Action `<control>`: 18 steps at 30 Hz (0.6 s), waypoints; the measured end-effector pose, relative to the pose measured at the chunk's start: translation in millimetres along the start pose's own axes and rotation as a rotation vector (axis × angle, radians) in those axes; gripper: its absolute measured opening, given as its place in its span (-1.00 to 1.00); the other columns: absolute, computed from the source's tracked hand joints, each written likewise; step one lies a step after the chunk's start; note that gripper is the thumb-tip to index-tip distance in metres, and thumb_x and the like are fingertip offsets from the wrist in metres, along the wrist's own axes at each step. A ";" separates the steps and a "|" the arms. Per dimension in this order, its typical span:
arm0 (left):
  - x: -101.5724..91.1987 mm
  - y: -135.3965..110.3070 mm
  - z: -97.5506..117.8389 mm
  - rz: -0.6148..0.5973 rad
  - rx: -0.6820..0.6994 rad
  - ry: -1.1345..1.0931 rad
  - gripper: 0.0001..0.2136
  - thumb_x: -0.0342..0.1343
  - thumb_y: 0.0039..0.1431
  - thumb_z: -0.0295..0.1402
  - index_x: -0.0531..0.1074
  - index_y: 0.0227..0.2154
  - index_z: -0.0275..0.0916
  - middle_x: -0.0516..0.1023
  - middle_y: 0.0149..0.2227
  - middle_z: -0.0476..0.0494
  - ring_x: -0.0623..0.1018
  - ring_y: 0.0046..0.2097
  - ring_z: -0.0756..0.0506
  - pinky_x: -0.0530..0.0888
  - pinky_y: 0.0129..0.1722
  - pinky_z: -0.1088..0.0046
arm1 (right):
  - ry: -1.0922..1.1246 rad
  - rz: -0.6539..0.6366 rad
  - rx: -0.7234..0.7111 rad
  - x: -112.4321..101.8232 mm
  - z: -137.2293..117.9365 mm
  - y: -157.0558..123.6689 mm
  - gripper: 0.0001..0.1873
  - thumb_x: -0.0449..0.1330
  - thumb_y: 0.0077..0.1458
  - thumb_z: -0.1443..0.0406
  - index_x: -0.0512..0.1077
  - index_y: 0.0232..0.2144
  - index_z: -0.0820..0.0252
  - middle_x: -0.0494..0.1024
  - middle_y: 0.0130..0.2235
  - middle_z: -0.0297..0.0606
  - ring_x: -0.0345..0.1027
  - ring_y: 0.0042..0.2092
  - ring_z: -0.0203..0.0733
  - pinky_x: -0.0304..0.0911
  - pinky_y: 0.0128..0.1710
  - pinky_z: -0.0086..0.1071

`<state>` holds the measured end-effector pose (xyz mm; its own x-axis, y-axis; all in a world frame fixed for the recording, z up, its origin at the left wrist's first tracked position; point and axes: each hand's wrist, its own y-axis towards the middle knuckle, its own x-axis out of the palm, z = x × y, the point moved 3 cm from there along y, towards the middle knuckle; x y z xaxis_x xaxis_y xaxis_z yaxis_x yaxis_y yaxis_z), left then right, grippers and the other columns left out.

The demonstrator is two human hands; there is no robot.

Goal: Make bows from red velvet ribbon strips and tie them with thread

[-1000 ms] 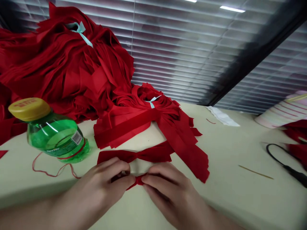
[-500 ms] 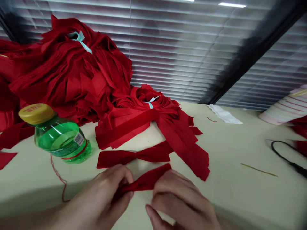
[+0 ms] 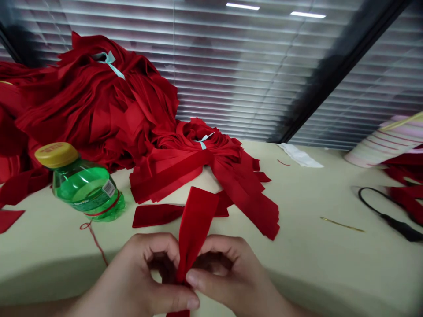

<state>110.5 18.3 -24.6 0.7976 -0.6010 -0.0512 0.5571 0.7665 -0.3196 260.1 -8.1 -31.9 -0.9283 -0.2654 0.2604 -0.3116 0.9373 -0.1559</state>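
We have our left hand (image 3: 148,270) and right hand (image 3: 231,273) with both grips clamped on a long, flat red fabric strip (image 3: 194,224), held upright above the pale cream worktop (image 3: 307,264).

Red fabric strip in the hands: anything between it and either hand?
Nothing visible. The left hand and right hand both hold the red fabric strip directly. The green plastic bottle sits off to the left, apart from them, and the other red strip lies beyond them on the table.
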 end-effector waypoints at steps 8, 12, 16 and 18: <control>-2.7 -0.7 17.3 -0.101 0.022 -0.068 -0.87 0.10 0.12 -0.35 0.54 -0.43 -0.20 0.55 -0.45 0.03 0.48 -0.34 0.01 0.42 -0.31 0.56 | 0.020 0.136 0.072 -1.2 2.2 5.4 -0.85 0.33 -0.17 0.36 0.39 -0.54 0.21 0.41 -0.60 -0.45 0.31 -0.56 -0.42 0.29 -0.54 -0.56; -1.9 0.9 13.6 -0.116 -0.044 -0.080 -0.94 0.17 0.00 -0.42 0.53 -0.48 -0.24 0.53 -0.50 0.03 0.47 -0.43 0.02 0.41 -0.38 0.56 | -0.059 0.194 0.042 -3.3 2.6 5.1 -0.86 0.30 -0.19 0.40 0.37 -0.56 0.23 0.37 -0.61 -0.47 0.25 -0.56 -0.45 0.24 -0.54 -0.59; -4.4 4.5 6.9 -0.022 -0.038 -0.115 -0.96 0.19 -0.04 -0.41 0.50 -0.50 -0.26 0.49 -0.56 0.03 0.46 -0.46 0.01 0.43 -0.39 0.52 | -0.085 0.173 0.049 -5.0 4.1 3.5 -0.87 0.28 -0.09 0.32 0.40 -0.45 0.21 0.45 -0.50 -0.39 0.34 -0.46 -0.38 0.29 -0.44 -0.52; -4.6 5.7 6.1 -0.021 -0.024 -0.140 -0.96 0.20 -0.05 -0.41 0.49 -0.50 -0.26 0.49 -0.56 0.03 0.46 -0.46 0.02 0.44 -0.37 0.51 | -0.104 0.148 0.050 -5.3 3.3 3.6 -0.82 0.31 -0.10 0.28 0.40 -0.42 0.20 0.49 -0.46 -0.34 0.39 -0.42 -0.33 0.33 -0.40 -0.48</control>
<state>111.4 26.9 -20.4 0.8114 -0.5778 0.0880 0.5693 0.7475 -0.3422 263.2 -4.0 -37.1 -0.9800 -0.1494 0.1312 -0.1770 0.9563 -0.2329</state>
